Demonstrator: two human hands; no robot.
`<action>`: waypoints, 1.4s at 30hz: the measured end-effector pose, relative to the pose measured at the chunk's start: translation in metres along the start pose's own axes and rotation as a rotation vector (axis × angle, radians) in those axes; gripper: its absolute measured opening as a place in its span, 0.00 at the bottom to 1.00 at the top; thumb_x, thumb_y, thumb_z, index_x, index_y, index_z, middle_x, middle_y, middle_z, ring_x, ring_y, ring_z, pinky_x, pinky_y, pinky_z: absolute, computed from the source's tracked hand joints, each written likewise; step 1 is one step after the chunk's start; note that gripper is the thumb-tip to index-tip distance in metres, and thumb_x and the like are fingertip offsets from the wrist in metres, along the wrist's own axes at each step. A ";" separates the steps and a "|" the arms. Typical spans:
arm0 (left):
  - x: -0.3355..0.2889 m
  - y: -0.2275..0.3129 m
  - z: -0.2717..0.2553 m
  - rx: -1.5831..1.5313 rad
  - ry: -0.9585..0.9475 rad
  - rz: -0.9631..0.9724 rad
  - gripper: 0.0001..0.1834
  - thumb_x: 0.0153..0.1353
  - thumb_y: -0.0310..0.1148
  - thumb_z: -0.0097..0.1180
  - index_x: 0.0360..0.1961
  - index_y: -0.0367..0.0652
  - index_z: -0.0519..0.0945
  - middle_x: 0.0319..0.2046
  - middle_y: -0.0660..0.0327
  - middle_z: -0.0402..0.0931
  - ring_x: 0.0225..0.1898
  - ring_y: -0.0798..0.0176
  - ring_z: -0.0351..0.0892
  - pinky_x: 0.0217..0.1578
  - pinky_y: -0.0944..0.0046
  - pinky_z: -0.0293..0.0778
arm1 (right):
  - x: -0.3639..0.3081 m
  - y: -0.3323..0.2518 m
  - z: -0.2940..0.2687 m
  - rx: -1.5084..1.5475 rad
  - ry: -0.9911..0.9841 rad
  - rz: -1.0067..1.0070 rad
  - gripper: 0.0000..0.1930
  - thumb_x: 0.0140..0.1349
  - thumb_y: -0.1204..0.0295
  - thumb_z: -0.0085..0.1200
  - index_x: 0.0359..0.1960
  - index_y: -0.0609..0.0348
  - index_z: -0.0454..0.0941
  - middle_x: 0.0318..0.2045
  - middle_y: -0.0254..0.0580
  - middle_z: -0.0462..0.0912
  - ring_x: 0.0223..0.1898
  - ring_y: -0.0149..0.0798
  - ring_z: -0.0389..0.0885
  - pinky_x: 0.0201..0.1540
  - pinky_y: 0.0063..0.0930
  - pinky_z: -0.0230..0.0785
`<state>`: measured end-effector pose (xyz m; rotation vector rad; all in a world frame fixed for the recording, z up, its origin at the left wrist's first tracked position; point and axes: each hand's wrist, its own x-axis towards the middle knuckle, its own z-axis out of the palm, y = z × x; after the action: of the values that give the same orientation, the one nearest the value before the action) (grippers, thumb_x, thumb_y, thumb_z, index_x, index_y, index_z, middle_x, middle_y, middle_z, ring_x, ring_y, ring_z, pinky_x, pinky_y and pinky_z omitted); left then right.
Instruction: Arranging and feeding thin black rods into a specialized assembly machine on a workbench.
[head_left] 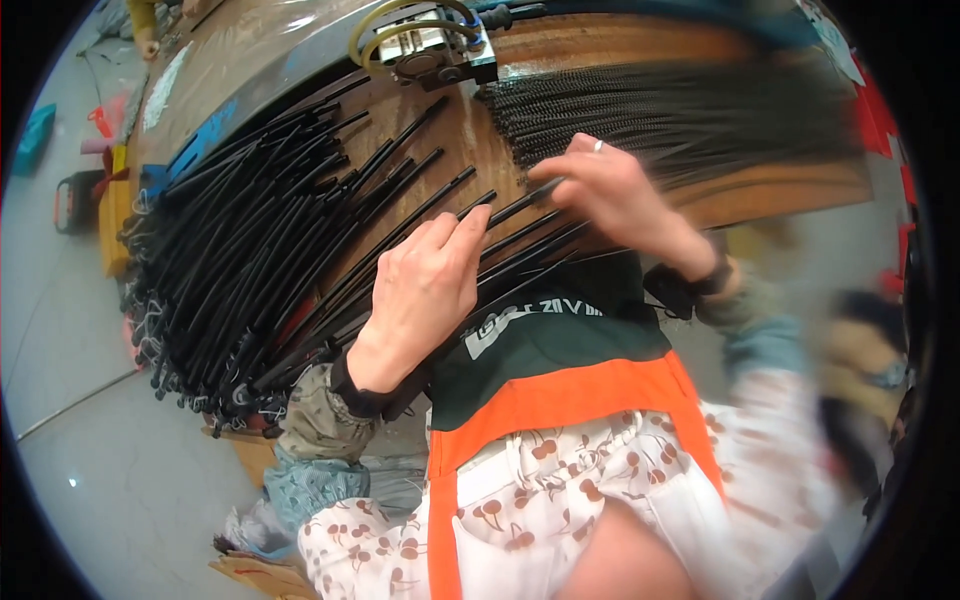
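A thin black rod [518,204] runs between my two hands over the table's front edge. My left hand [425,290] is closed round it, with thumb and fingers pressed together. At its upper right end, the bent thumb and forefinger of my right hand [615,195] pinch it; this hand is slightly blurred. More black rods lie slanted beside and beneath both hands. To the left spreads a large pile of similar black rods [260,230], with small pale loops at their lower ends. Just beyond my right hand lies a bundle of thin, dark, ridged strands [600,110].
At the far middle of the wooden table [400,225] stands a metal clamp-like device [430,50] with yellowish hoses. Clear plastic film [240,50] covers the far left. A yellow object [115,220] stands past the pile. My green and orange apron [560,350] hangs near the table's edge.
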<state>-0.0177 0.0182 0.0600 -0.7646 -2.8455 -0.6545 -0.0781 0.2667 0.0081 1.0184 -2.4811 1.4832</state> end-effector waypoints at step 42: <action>0.245 0.046 -0.025 0.367 -0.129 0.694 0.31 0.56 0.16 0.50 0.64 0.39 0.69 0.32 0.53 0.71 0.36 0.50 0.75 0.37 0.54 0.74 | -0.033 0.069 -0.212 -0.709 0.512 -0.039 0.21 0.60 0.52 0.62 0.51 0.47 0.83 0.32 0.41 0.86 0.30 0.44 0.84 0.33 0.33 0.78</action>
<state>-0.2069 0.1530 0.1547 -1.6214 -2.4150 0.0152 -0.1469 0.4763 0.0551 0.4716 -2.2774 0.6236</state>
